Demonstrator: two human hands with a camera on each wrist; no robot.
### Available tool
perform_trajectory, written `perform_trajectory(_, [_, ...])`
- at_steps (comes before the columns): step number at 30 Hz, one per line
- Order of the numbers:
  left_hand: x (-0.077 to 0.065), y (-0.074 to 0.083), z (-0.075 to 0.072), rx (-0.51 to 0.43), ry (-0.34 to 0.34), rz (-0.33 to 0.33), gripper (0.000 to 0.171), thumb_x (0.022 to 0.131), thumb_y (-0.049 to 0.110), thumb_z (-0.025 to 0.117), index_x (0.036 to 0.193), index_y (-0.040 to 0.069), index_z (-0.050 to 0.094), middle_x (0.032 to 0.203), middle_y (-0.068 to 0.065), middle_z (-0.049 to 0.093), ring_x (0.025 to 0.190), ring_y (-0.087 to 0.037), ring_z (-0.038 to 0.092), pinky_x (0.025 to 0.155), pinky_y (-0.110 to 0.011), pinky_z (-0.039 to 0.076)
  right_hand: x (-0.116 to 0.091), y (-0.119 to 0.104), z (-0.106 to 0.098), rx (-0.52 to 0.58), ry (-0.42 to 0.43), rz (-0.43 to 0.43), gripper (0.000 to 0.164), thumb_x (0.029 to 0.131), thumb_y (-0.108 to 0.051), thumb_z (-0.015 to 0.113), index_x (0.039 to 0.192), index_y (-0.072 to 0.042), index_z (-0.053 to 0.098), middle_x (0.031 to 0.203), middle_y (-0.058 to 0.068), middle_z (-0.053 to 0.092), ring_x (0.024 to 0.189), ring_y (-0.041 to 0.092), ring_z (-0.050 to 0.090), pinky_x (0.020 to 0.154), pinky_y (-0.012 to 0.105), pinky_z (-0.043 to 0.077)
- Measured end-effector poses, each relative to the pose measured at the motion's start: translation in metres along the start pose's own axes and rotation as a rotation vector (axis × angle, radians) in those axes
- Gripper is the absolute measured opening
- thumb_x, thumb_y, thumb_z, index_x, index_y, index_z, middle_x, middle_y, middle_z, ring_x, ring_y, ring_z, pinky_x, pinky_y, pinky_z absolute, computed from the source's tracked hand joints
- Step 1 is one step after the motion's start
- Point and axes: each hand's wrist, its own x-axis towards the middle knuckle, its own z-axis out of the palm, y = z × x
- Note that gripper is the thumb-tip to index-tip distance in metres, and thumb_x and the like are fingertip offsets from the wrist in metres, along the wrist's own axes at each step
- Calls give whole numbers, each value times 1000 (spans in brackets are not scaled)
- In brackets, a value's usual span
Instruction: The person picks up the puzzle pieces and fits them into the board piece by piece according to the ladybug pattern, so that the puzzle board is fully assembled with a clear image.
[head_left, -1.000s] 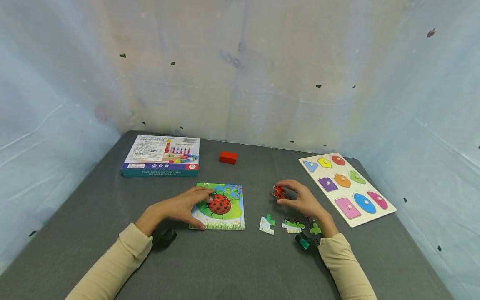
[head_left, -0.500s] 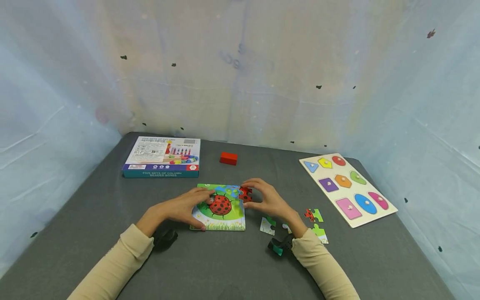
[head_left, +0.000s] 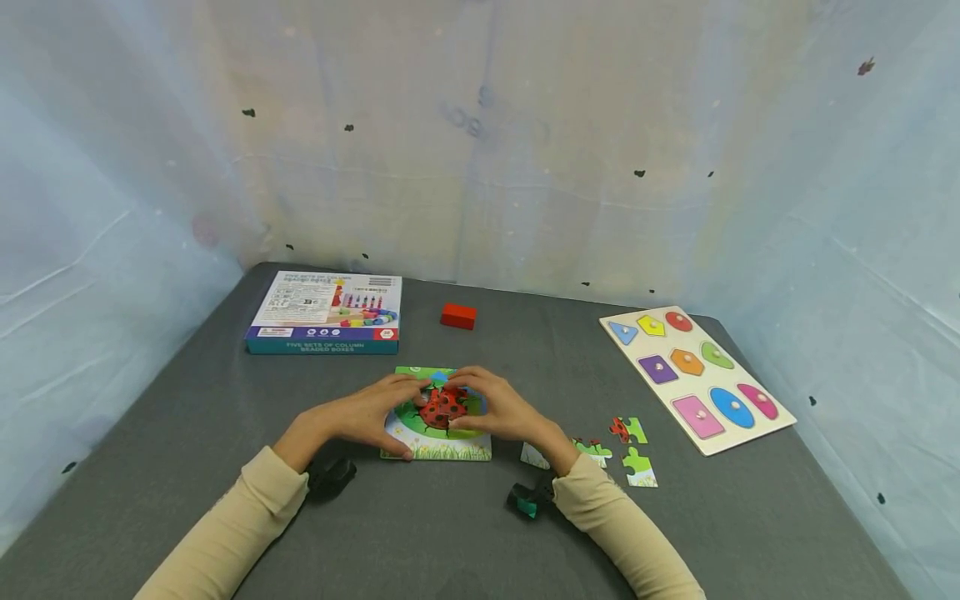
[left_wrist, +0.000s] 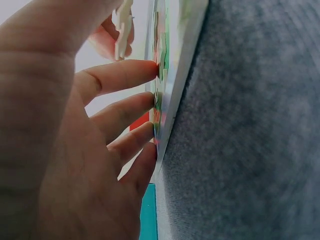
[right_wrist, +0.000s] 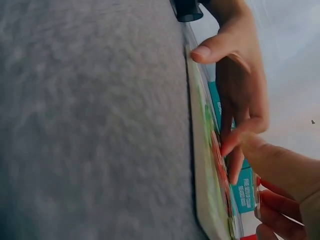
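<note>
A ladybug puzzle board (head_left: 442,452), green with a grassy border, lies flat on the grey table. My left hand (head_left: 367,414) rests at its left side, thumb at the near left corner and fingertips on the picture. In the left wrist view, the fingers (left_wrist: 125,75) touch the board's face. Over the picture, my right hand (head_left: 504,412) pinches a red, black-spotted puzzle piece (head_left: 453,402) between thumb and fingers. The left wrist view shows this piece (left_wrist: 123,32) edge-on, raised off the board.
Several loose puzzle pieces (head_left: 640,468) lie right of the board, some partly behind my right wrist. A shape-peg board (head_left: 705,450) is at the right. Behind are a red block (head_left: 458,316) and a boxed bead set (head_left: 322,346). Plastic sheeting (head_left: 480,167) surrounds the table.
My right hand has carried the red puzzle piece leftward from beside the loose pieces to over the ladybug picture. My left hand has stayed on the board.
</note>
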Motion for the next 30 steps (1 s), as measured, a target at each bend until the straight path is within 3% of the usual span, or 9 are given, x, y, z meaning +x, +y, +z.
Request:
perform_trajectory(5, [1,-1,0,10,3,11,93,71,55,74,140,4,38,146,-11,35,137,-34,19,105,-56,24,4,-2,4,-26,-27,14,52,81,-22,74,125,-2,54,132,16,48,121,23,46,97,38,41])
perform_trajectory(14, [0,-2,1,14,18,42,73,71,54,74,124,10,52,148,-14,31,136,-36,21,104,-56,26,9,-1,10,-67,-47,-1,51,80,-25,75,123,-4,57,128,12,51,115,21,49,92,35,43])
perform_trajectory(25, [2,-1,2,-4,29,46,73,71,53,75,124,10,51,145,-14,34,135,-36,23,103,-57,26,9,1,15,-114,-48,16,53,78,-29,76,124,-7,59,129,11,52,119,24,44,102,47,30])
perform_trajectory(30, [1,-1,2,-7,35,52,69,71,52,76,121,11,51,145,-14,34,135,-36,24,103,-57,27,9,3,18,-107,-31,22,54,77,-30,76,124,-9,60,130,10,53,119,23,44,102,47,29])
